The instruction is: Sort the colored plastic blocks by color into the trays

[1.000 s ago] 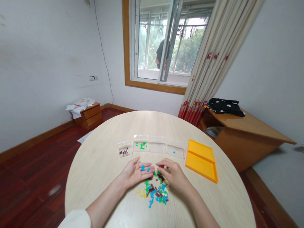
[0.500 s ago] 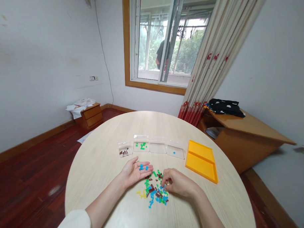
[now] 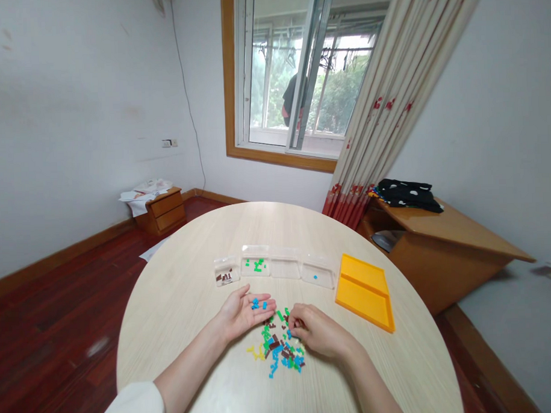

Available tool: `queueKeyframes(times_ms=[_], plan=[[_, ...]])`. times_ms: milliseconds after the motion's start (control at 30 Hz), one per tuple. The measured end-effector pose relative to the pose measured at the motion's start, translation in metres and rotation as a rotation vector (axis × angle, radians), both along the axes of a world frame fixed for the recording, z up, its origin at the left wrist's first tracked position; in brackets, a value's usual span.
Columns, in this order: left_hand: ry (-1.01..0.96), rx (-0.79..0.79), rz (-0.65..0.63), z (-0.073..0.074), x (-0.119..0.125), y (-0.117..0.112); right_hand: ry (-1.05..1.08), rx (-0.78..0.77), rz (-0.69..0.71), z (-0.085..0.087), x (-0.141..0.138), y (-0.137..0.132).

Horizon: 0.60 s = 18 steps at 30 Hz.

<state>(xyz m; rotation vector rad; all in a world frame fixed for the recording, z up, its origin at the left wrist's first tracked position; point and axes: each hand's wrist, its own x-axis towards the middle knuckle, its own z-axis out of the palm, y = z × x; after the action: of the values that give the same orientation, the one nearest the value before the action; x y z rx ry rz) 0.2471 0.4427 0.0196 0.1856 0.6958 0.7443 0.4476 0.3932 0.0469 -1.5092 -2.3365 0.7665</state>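
Observation:
My left hand (image 3: 243, 311) is turned palm up with its fingers stretched out, cradling several small blue toy bricks (image 3: 256, 304). Across from it, my right hand (image 3: 313, 328) has its fingers pinched together over the pile, with a blue toy brick (image 3: 289, 334) showing at the fingertips. Beneath and between the hands spreads a loose pile of small bricks: green bricks (image 3: 265, 334), brown bricks (image 3: 274, 339), yellow bricks (image 3: 255, 353) and more blue ones. The right hand covers part of the pile's right side.
Beyond the hands stand clear plastic boxes in a row: a box with brown bricks (image 3: 227, 279), one with green bricks (image 3: 258, 266), a bare box (image 3: 285, 266) and one holding a blue brick (image 3: 315, 277). An orange tray (image 3: 364, 294) lies right on the round table (image 3: 191, 251).
My right hand has shifted slightly left and up over the pile, its fingertips now at a blue brick. My left hand stays nearly still with the blue bricks in its palm.

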Motion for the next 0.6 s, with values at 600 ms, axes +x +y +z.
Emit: queueKeyframes(times_ms=[600], plan=[[-0.111, 0.101, -0.231, 0.0, 0.005, -0.009, 0.449, 0.206, -0.094, -0.009, -0.028, 0.006]])
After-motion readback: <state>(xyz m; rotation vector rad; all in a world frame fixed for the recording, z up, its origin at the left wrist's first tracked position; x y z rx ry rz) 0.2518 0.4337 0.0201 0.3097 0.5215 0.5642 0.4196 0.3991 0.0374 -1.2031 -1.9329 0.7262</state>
